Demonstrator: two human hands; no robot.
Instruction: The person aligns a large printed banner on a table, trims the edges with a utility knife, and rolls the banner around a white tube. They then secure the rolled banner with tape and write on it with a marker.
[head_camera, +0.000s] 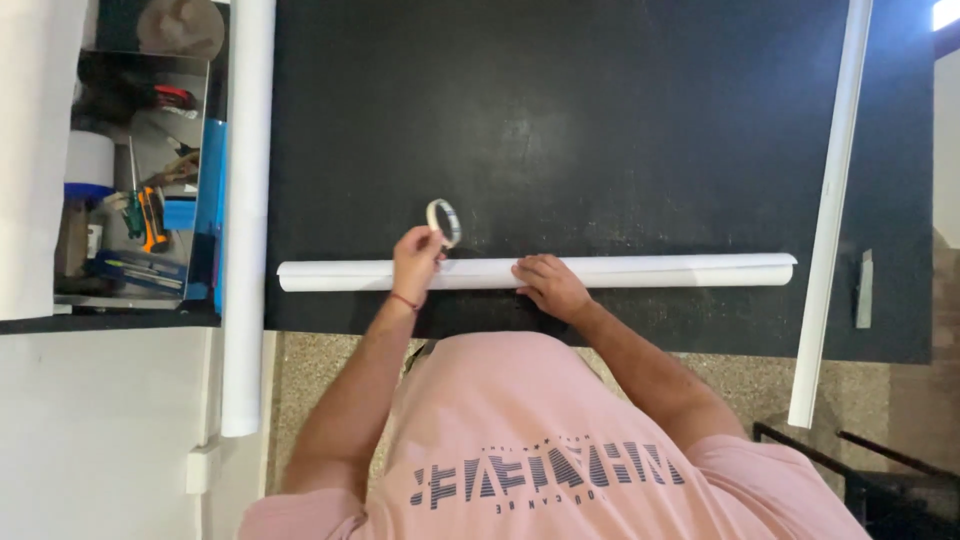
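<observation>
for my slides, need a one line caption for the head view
Left hand holds a tape roll over a rolled white sheet on a black table; right hand presses the sheet.

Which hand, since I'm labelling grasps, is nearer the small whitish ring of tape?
Left. The left hand pinches the ring of tape from below; the right hand rests apart, on the long white paper roll.
</observation>
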